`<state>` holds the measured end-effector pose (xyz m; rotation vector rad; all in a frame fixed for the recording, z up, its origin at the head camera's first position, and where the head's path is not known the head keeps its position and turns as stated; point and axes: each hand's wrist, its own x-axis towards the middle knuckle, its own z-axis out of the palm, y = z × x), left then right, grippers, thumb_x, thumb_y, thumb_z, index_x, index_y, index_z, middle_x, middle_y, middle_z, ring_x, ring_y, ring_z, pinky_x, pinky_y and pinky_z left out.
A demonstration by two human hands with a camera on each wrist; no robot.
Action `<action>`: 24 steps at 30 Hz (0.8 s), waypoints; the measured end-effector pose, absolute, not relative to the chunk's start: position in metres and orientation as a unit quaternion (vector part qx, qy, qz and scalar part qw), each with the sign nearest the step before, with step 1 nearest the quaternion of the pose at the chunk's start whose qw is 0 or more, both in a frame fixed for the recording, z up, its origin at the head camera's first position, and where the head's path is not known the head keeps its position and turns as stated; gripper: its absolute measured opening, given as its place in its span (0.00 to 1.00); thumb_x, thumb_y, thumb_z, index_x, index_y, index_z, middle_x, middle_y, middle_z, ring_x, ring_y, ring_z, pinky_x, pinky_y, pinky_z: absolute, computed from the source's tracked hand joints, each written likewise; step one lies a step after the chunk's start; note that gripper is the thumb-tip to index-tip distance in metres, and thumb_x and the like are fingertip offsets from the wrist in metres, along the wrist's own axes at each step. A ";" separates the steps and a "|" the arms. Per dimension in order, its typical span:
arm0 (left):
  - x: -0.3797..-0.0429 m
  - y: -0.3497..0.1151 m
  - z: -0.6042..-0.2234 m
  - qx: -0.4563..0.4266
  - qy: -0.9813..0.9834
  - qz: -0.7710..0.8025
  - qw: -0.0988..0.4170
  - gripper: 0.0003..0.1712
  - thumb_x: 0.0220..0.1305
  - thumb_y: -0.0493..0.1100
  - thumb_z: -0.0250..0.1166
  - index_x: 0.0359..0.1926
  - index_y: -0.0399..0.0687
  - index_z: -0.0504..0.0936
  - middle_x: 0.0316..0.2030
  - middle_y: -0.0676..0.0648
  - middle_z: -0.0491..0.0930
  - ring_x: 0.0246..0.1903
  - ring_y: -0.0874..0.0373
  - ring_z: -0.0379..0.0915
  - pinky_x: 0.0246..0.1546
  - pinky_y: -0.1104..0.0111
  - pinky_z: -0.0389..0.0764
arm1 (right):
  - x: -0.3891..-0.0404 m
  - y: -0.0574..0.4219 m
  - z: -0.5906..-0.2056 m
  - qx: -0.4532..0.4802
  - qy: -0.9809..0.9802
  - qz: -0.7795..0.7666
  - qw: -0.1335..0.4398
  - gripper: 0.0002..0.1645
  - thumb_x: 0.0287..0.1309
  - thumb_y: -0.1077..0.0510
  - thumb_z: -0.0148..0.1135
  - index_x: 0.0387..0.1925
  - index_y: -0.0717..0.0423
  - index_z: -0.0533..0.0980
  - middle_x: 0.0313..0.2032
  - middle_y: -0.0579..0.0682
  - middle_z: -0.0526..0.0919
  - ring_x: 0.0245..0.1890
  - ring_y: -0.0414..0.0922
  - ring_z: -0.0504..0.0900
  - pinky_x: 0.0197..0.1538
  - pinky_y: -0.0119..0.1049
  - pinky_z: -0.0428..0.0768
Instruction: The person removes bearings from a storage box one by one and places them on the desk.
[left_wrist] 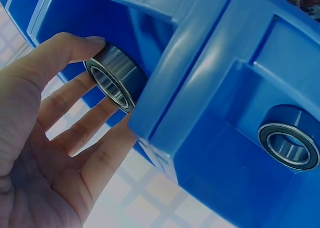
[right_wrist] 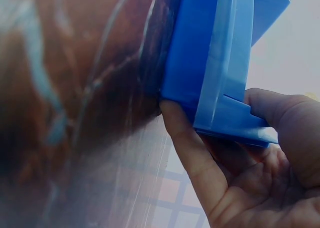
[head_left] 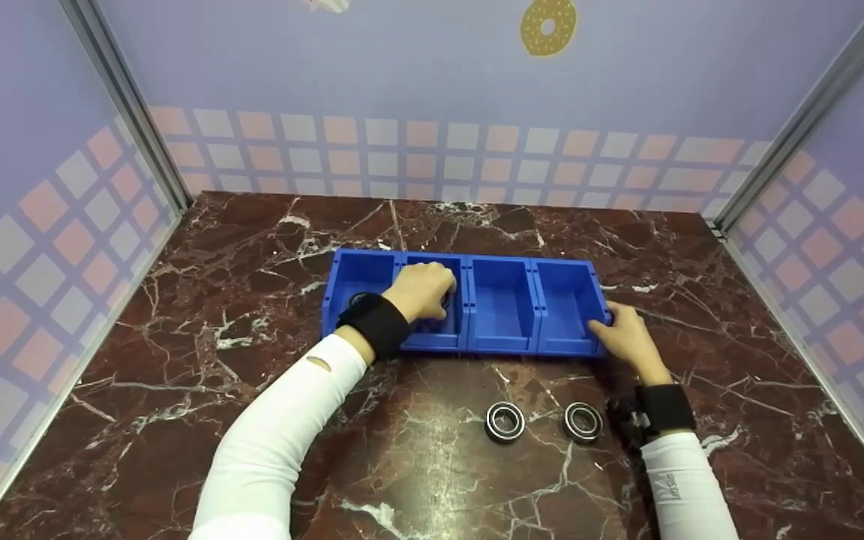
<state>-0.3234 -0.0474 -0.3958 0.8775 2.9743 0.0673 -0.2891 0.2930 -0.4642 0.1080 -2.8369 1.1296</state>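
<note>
- The left hand (head_left: pixel 421 291) reaches over the front of the second compartment from the left and grips a bearing (left_wrist: pixel 122 70) inside it, thumb on the outer rim and fingers on the far side.
- That held bearing sits close by the compartment's dividing wall, leaving little room on that side; whether the two touch, I cannot tell.
- The right hand (head_left: pixel 623 334) grips the right end of the blue bin row (head_left: pixel 499 346) near its front corner, thumb inside the edge, fingers outside.
- The row has four joined compartments; the third and fourth show their blue floors between raised walls.
- A second bearing (left_wrist: pixel 288 116) lies in the leftmost compartment, partly hidden by the left wristband (head_left: pixel 377 325) in the head view.
- On the marble table (head_left: pixel 139 420), a third bearing (head_left: pixel 505 436) and a fourth bearing (head_left: pixel 586 436) lie before the row's front edge, well apart from it, the fourth near the right wristband (head_left: pixel 666 407).
- Behind the row, a strip of tabletop separates its back edge from the wall (head_left: pixel 402 67).
</note>
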 end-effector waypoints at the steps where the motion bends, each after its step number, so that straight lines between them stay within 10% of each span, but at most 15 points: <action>1: -0.323 -0.047 -0.395 0.283 0.959 0.021 0.018 0.19 0.45 0.44 0.73 0.41 0.47 0.84 0.41 0.43 0.80 0.42 0.47 0.76 0.39 0.55 0.77 | -0.289 0.293 -0.464 0.035 -0.928 0.369 0.043 0.22 0.53 0.65 0.56 0.51 0.72 0.73 0.40 0.67 0.80 0.37 0.55 0.79 0.41 0.50 0.76; 8: -0.321 -0.045 -0.392 0.289 0.957 0.015 -0.001 0.12 0.44 0.43 0.73 0.32 0.45 0.83 0.36 0.43 0.79 0.38 0.47 0.77 0.35 0.56 0.78 | -0.288 0.293 -0.464 0.034 -0.928 0.369 0.043 0.21 0.54 0.65 0.56 0.50 0.72 0.73 0.39 0.67 0.81 0.37 0.54 0.79 0.41 0.48 0.76; 24: -0.319 -0.045 -0.380 0.286 0.958 0.026 0.010 0.21 0.45 0.44 0.72 0.44 0.47 0.84 0.43 0.44 0.80 0.43 0.48 0.76 0.40 0.56 0.77 | -0.289 0.294 -0.464 0.037 -0.930 0.364 0.044 0.21 0.54 0.65 0.57 0.50 0.71 0.74 0.40 0.67 0.80 0.38 0.56 0.79 0.44 0.51 0.75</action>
